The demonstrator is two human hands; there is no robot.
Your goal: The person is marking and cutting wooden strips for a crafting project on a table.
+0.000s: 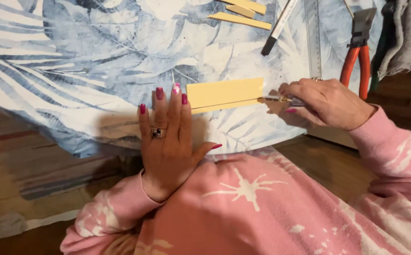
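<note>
A pale yellow rectangular piece (224, 93) lies flat on a table covered by a blue and white leaf-print cloth (87, 61). My left hand (167, 137) rests flat on the cloth, fingers apart, its fingertips at the left edge of the yellow piece. My right hand (323, 101) is closed around a thin cutting tool (276, 99). The tool's tip touches the right end of a straight line that runs across the lower part of the yellow piece.
Narrow yellow strips (243, 14) lie at the top of the table beside a black-tipped white marker (278, 26) and a metal ruler (313, 38). Orange-handled pliers (356, 52) and grey fabric (403, 33) sit at the right. Pink sleeves fill the foreground.
</note>
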